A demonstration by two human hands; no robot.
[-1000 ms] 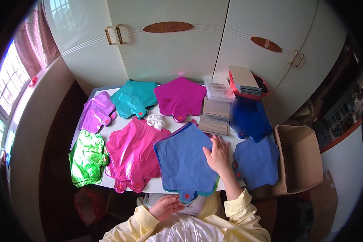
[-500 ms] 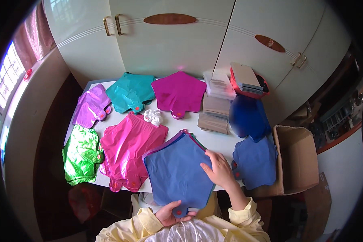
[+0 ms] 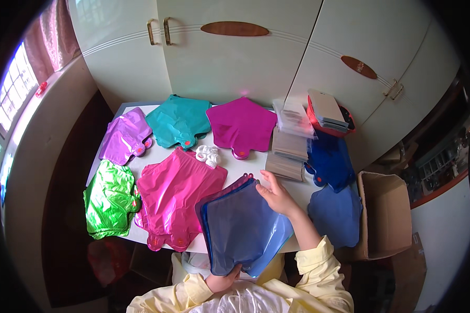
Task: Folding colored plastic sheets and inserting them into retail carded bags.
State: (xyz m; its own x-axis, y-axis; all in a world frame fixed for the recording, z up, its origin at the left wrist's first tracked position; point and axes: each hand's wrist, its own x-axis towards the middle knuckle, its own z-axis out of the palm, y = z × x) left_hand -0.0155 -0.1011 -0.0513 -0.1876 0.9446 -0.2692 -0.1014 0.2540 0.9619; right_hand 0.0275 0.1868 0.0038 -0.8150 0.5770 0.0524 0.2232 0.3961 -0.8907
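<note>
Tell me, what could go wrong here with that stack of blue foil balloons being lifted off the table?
The blue balloon stack is gripped only at its lower edge by the left hand and at its upper corner by the right hand; the slick layers already fan apart and might slide out. Tilted over the table edge, loose ones could drop to the floor. The stack might also brush the pink pile, which overhangs that edge.
</note>
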